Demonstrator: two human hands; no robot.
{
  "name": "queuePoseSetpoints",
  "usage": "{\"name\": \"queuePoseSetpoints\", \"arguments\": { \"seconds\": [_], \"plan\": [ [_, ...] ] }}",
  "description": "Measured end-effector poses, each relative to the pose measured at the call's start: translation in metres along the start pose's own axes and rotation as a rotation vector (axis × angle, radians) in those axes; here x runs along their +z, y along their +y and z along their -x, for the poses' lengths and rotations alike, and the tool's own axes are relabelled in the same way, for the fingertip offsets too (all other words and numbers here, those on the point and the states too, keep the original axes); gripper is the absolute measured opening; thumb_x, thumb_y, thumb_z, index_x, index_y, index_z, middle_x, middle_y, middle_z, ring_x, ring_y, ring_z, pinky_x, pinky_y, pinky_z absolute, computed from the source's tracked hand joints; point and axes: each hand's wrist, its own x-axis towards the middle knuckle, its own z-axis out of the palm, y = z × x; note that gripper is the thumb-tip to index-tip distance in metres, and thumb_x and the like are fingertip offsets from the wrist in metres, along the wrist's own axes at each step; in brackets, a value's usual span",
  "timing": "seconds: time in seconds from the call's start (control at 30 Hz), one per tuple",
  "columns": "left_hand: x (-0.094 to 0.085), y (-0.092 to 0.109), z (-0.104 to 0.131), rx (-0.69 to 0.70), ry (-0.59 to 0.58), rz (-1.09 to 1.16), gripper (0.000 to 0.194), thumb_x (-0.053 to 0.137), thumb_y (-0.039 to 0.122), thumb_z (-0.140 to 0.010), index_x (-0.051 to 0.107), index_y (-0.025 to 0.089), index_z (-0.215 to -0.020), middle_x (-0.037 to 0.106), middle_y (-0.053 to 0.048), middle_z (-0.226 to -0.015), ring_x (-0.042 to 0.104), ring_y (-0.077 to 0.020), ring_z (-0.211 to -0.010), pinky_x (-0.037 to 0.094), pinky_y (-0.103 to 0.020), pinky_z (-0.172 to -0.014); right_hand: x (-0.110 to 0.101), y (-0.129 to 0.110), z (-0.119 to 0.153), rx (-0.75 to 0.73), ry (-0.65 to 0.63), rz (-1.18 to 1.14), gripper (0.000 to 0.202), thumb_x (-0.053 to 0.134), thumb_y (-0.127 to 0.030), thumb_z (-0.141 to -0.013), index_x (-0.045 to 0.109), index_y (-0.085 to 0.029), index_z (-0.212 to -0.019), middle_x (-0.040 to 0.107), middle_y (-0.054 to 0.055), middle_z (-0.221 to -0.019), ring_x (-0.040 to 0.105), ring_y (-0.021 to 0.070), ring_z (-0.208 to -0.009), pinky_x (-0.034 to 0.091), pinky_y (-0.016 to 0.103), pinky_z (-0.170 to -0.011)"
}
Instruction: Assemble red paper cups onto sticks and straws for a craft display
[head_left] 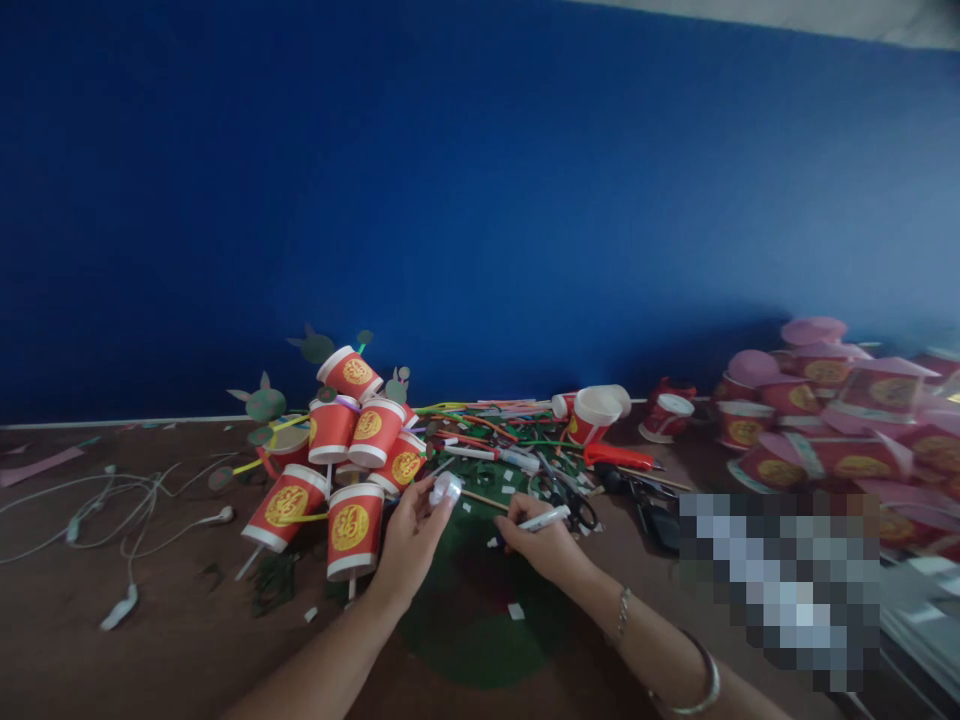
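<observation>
My left hand [420, 530] pinches a small white, shiny piece [445, 489] between thumb and fingers, near the middle of the table. To its right, my right hand [536, 540] is closed around a white pen or marker [546, 518], which lies slanted across the hand. A thin wooden stick [484, 499] runs between the two hands. Beside my left hand stands a pile of red paper cups [354, 530] with yellow emblems, some with rabbit cutouts [264, 398]. What the white piece is made of cannot be told.
Scissors [581, 508], a red cutter [621, 457] and colored strips lie beyond the hands. More red cups with pink paper [862, 460] are heaped at right. White earphones [120, 606] lie at left. A blue wall [480, 200] rises behind the table [172, 640].
</observation>
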Motion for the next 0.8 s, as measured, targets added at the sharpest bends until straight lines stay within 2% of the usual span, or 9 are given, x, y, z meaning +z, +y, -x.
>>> {"name": "queuePoseSetpoints", "arguments": {
  "seconds": [0.47, 0.8],
  "plan": [
    [-0.0014, -0.0016, -0.0005, -0.001, -0.007, 0.001, 0.045, 0.068, 0.041, -0.071, 0.056, 0.016, -0.106, 0.067, -0.009, -0.106, 0.062, -0.0247, -0.100, 0.046, -0.034, -0.089, -0.0008, 0.0021, 0.0004, -0.032, 0.030, 0.066, 0.022, 0.054, -0.030, -0.076, 0.043, -0.021, -0.058, 0.056, -0.002, -0.050, 0.048, 0.0117, -0.049, 0.033, 0.022, -0.047],
    [0.0003, 0.0017, 0.0005, -0.010, 0.005, 0.017, 0.047, 0.069, 0.042, -0.069, 0.057, 0.016, -0.105, 0.067, -0.009, -0.105, 0.062, -0.0255, -0.101, 0.046, -0.036, -0.090, -0.0013, 0.0011, 0.0002, -0.054, 0.041, 0.079, 0.022, 0.054, -0.026, -0.074, 0.042, -0.021, -0.056, 0.052, -0.003, -0.050, 0.045, 0.0114, -0.051, 0.033, 0.022, -0.049]
  ]
}}
